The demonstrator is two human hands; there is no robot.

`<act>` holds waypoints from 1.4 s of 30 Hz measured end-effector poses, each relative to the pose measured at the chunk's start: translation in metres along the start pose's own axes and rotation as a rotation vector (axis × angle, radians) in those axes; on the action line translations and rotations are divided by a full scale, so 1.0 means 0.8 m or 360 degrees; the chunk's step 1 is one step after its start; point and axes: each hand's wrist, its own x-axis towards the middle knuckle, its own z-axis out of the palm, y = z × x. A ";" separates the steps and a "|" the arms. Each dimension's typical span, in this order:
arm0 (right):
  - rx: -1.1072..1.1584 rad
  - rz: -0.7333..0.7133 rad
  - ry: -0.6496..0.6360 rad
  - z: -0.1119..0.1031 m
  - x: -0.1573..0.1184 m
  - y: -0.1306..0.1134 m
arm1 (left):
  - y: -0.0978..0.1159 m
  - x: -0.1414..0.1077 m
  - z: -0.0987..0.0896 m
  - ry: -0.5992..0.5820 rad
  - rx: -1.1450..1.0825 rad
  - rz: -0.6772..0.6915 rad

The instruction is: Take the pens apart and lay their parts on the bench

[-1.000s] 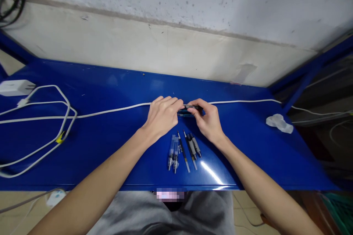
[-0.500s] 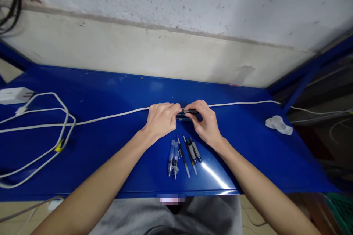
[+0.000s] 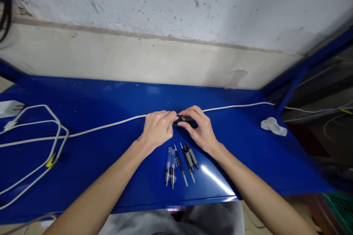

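Now, left hand (image 3: pixel 157 129): closed on dark pen (image 3: pixel 184 119)
Right hand (image 3: pixel 201 129): pinching its other end
Nearby: loose pens (image 3: pixel 182 165) on blue bench (image 3: pixel 82 97)

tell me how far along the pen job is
Done: a row of clear and black pens lies on the blue metal bench. In hand: the left hand and the right hand both hold a dark pen. Left: that dark pen is not yet down beside the row.

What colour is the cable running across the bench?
The cable is white; it shows best in the head view, left of the hands.
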 end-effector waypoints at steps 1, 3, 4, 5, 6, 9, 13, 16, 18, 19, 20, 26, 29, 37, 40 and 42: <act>-0.0032 0.0028 -0.0029 0.000 0.000 0.000 | 0.000 0.000 0.000 0.0017 0.0005 0.0009; -0.0086 0.0060 -0.0083 -0.001 0.001 0.000 | -0.001 0.001 0.001 0.0039 0.0018 0.0033; -0.0090 0.0057 -0.0086 -0.001 0.001 -0.001 | -0.001 0.001 0.002 0.0041 0.0024 0.0038; -0.0078 0.0042 -0.0069 -0.001 0.001 -0.001 | -0.001 0.001 0.002 0.0035 0.0030 0.0033; -0.0057 0.0022 -0.0045 -0.001 0.000 -0.001 | -0.002 0.001 0.002 0.0024 0.0039 0.0021; -0.0001 -0.0023 -0.0004 -0.001 0.000 -0.001 | -0.002 0.001 0.001 -0.0006 0.0061 -0.0020; -0.0077 0.0088 -0.0067 -0.001 0.000 0.001 | -0.002 0.002 -0.001 0.0003 0.0053 -0.0026; -0.0109 0.0082 -0.0054 -0.002 0.001 0.002 | -0.003 0.002 0.000 -0.0010 0.0062 -0.0027; -0.0075 0.0008 0.0002 -0.002 0.001 0.003 | -0.004 0.001 0.001 -0.0028 0.0049 -0.0054; -0.0050 -0.0017 0.0028 -0.002 0.001 0.003 | -0.004 0.001 0.001 -0.0040 0.0037 -0.0077; -0.0024 -0.0034 0.0042 -0.002 0.001 0.002 | -0.004 0.000 0.001 -0.0055 0.0026 -0.0103; -0.0050 -0.0057 -0.0034 -0.001 0.001 -0.001 | 0.000 -0.002 -0.002 -0.0092 -0.0002 -0.0139; -0.0143 -0.0024 -0.0146 -0.001 0.001 0.000 | 0.001 -0.002 -0.002 -0.0127 -0.0015 -0.0119; -0.0256 -0.0077 0.0026 -0.002 0.000 0.007 | 0.000 -0.002 0.002 -0.0140 0.0009 -0.0217; -0.0288 -0.0071 0.0017 -0.002 -0.001 0.005 | -0.001 -0.002 0.002 -0.0110 0.0002 -0.0202; -0.0289 -0.0084 0.0019 -0.002 -0.002 0.004 | -0.001 -0.002 0.001 -0.0075 -0.0003 -0.0174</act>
